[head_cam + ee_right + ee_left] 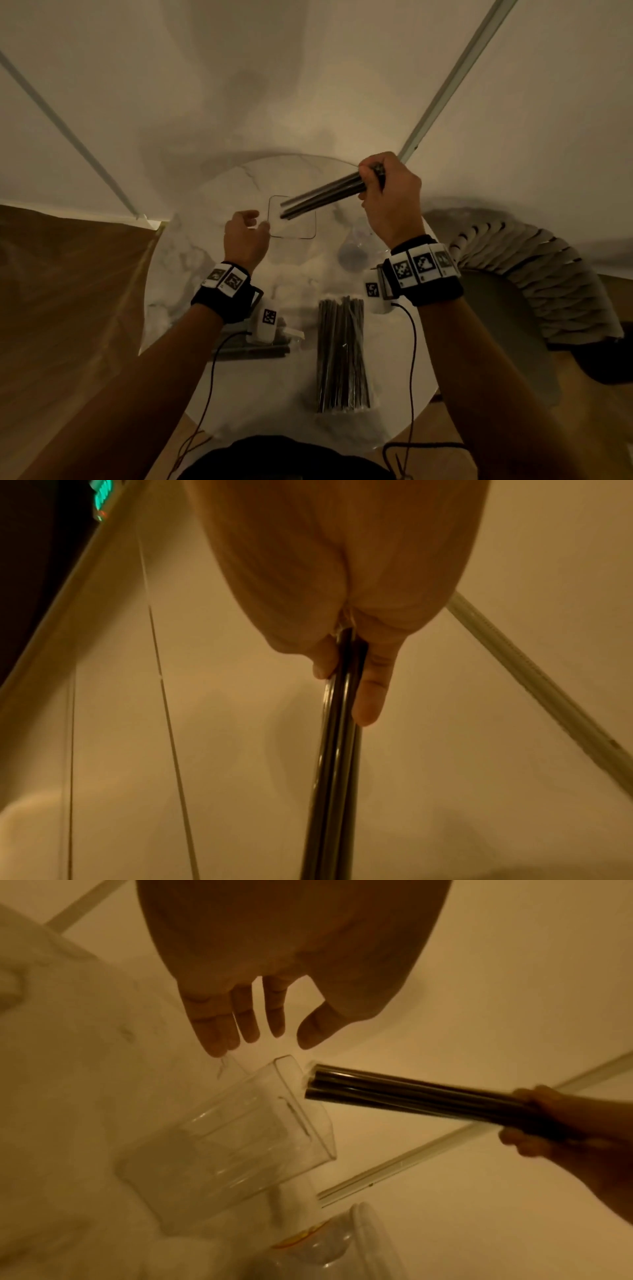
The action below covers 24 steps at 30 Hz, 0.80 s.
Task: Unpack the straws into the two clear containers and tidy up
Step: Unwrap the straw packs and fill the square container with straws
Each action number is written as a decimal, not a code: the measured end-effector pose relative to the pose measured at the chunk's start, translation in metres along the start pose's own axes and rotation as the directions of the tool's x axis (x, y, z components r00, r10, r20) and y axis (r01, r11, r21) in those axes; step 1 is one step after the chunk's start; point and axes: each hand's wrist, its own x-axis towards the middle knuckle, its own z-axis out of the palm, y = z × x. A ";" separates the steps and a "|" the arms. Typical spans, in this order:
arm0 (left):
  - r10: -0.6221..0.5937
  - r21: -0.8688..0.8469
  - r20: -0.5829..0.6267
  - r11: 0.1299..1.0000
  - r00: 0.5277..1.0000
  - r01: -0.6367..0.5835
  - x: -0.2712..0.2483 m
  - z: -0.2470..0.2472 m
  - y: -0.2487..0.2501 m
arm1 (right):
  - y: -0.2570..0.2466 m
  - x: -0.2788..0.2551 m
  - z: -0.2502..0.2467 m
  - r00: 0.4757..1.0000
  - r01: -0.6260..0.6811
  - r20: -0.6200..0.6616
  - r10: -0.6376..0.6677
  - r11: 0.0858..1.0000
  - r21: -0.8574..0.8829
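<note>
My right hand (380, 192) grips a small bunch of dark straws (322, 200) by one end; the free ends point down-left over the mouth of a square clear container (310, 236). In the left wrist view the straw bunch (411, 1096) reaches the container's rim (291, 1074). My left hand (248, 228) hovers just left of that container with fingers (212, 1031) straight, holding nothing. In the right wrist view the straws (339, 723) run between thumb and fingers. A second, round clear container (352, 253) stands right of the square one.
A wrapped pack of dark straws (342, 353) lies on the round marble table (178, 260) near me. Another straw pack with loose wrapping (253, 346) lies under my left wrist. A ribbed chair (534, 284) stands at the right; brown fabric (68, 291) hangs at the left.
</note>
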 end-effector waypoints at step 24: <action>0.098 0.124 0.088 0.986 0.991 -0.109 0.000 0.012 -0.023 | 0.059 -0.026 0.115 0.920 -0.028 0.361 0.151 0.945 -0.325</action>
